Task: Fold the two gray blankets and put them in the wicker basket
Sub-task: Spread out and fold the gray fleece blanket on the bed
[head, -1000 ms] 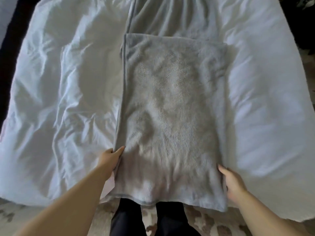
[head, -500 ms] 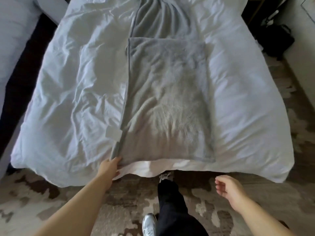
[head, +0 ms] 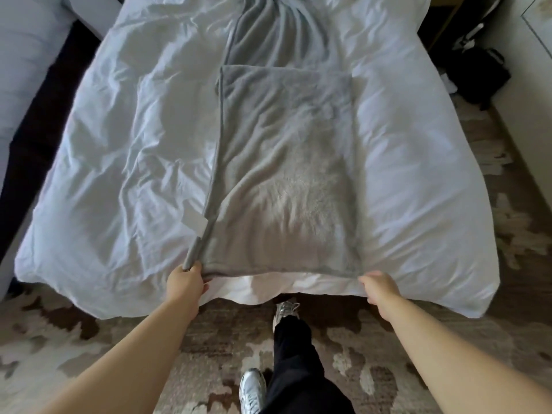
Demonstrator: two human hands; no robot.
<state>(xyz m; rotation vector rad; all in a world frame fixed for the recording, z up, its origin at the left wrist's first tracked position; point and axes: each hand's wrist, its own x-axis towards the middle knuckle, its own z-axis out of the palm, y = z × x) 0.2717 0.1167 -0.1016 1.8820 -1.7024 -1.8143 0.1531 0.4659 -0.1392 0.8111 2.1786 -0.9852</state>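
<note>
While laid lengthwise up the white duvet point(head: 119, 150), the folded gray blanket point(head: 286, 174) is pinched at its near corners by the left hand point(head: 186, 282) and right hand point(head: 380, 286).

- Folded gray blanket point(head: 286, 174) lies flat on the white duvet point(head: 134, 144), near edge at the foot of the bed.
- Left hand point(head: 186, 283) grips its near-left corner, below a white tag point(head: 195, 224).
- Right hand point(head: 379, 286), fingers curled, on the near-right corner; slightly blurred.
- Second gray blanket point(head: 268, 34) lies rumpled just beyond.
- Black bag point(head: 478, 76) on the floor, far right.
</note>
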